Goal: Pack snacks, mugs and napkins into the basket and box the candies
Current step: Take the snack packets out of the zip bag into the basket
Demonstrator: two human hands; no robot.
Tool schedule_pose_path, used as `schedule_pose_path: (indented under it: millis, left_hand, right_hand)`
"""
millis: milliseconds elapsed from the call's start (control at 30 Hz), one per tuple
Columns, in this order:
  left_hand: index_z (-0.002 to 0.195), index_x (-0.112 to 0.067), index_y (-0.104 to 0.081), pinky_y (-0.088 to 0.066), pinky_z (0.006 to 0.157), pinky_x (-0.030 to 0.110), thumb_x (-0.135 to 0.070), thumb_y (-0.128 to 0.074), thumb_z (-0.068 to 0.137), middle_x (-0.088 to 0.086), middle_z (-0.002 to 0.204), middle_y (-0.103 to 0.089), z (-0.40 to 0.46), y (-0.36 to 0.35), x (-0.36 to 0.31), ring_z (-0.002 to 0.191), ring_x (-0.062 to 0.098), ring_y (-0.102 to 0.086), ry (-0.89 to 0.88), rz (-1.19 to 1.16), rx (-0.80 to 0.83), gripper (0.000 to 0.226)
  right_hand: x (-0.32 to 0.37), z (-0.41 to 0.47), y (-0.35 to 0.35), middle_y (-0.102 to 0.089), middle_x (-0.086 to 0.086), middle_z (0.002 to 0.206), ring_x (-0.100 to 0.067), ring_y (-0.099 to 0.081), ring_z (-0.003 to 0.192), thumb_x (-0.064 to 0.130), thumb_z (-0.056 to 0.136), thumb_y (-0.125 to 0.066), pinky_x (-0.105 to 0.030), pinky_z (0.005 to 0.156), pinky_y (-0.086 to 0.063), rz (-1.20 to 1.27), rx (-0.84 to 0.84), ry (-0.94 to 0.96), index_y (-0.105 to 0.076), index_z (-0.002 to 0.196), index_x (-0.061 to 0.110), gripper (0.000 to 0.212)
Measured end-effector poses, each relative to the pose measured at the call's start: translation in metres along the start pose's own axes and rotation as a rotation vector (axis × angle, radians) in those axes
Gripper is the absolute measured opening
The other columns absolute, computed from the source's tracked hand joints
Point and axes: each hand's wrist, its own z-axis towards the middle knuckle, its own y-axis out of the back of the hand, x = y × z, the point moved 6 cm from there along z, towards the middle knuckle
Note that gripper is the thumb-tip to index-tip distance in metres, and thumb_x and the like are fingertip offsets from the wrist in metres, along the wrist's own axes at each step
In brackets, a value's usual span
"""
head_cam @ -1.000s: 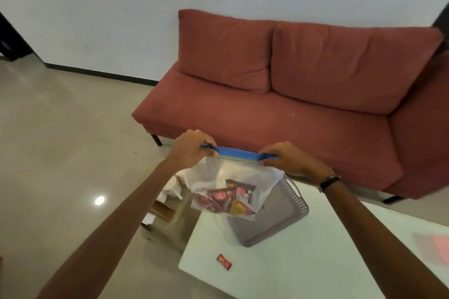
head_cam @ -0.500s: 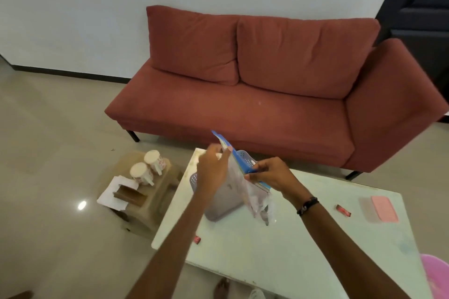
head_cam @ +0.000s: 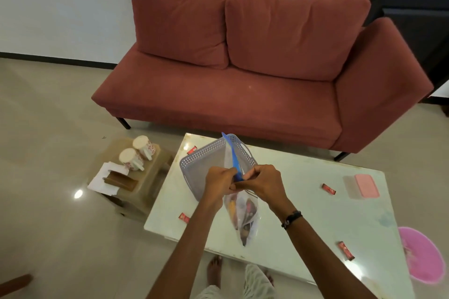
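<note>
No readable text anywhere tbh. Two white ceramic mugs (head_cam: 136, 155) on small brown stool carry red pattern, too small to tell if letters or just print. Small red candy wrappers (head_cam: 328, 189) on white glass table show pale marks, blurred, no brand legible. Snack packets inside clear plastic zip bag with blue seal strip (head_cam: 244, 213) show red and dark packaging, print smeared behind plastic. Pink rectangular plastic box (head_cam: 366, 186) plain, no label.
</note>
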Motion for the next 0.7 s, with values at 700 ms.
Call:
schedule_pose_path:
  millis: [700]
  left_hand:
    - [0.094, -0.002, -0.066, -0.055, 0.069, 0.02, -0.016, -0.072, 0.078, 0.013, 0.09, -0.067, 0.0, 0.016, 0.004, 0.079, 0.019, -0.065, -0.086, -0.066, 0.028, 0.022]
  right_hand:
    - [0.007, -0.025, -0.02, -0.069, 0.01, 0.093, -0.012, -0.068, 0.089, 0.033, 0.088, -0.058, -0.017, 0.072, -0.057, 0.399, 0.332, -0.06, -0.069, 0.09, 0.03, 0.011]
